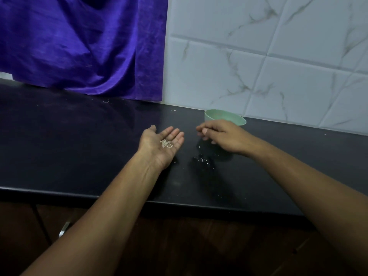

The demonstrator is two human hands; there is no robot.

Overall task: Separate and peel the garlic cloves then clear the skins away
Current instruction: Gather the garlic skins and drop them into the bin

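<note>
Clearing step: left hand (162, 145) flat open, skins (166, 144) on palm; right hand (217, 136) curled, can't tell if pinching. Next: careful pinch for near scraps (202, 160) on counter (79, 146).

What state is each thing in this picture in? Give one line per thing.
left hand: palm up, fingers straight, carrying skins.
garlic skins: small pile on the left palm.
right hand: fingers curled; any hold unclear.
green bowl: upright behind the right hand; contents unclear.
counter: flecked with skin bits.
purple cloth: hanging, hem resting on the counter.
</note>
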